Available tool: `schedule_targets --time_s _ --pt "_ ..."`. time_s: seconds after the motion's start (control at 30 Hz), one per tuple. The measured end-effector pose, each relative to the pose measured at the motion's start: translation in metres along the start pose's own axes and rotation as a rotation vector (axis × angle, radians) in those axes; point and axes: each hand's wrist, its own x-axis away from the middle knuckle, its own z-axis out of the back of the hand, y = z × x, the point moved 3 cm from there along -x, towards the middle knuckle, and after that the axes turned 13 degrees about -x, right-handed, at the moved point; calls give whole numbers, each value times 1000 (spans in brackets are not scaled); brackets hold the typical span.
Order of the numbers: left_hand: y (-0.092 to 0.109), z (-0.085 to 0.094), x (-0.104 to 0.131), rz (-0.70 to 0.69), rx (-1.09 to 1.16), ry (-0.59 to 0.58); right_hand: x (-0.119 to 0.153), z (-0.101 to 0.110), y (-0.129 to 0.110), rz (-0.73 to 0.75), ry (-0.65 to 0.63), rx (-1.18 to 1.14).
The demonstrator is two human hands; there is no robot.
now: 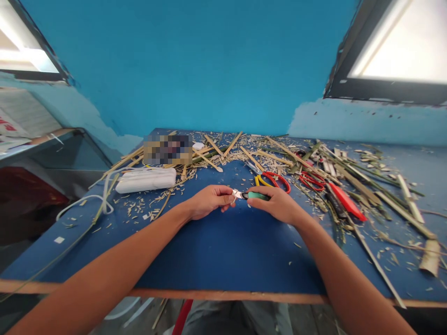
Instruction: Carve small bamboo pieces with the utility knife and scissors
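My right hand point(274, 202) is wrapped round the green handle of a small knife point(257, 196), whose short blade points left. My left hand point(212, 201) pinches a small pale piece point(233, 194) at the blade's tip; its shape is mostly hidden by the fingers. Both hands are close together above the blue table point(223, 251). Just beyond my right hand lie red-handled scissors point(279, 180) and a yellow-handled tool point(260, 180).
A white power strip point(146, 180) with its cable lies at left. Bamboo strips point(286, 151) and shavings spread along the back and right. A red cutter point(347, 202) and red-handled scissors point(312, 180) lie right. The blue wall point(202, 65) rises behind.
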Motion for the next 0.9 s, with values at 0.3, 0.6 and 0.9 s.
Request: schedule_targets --time_s 0.3,0.6,0.9 --pt "-1 -1 1 7 51 23 -3 -4 -3 82 78 8" --pt "-2 1 0 -36 211 66 0 2 -5 3 85 -28" --pt "-4 0 -2 -92 204 45 -1 -2 -5 -10 2 -5"
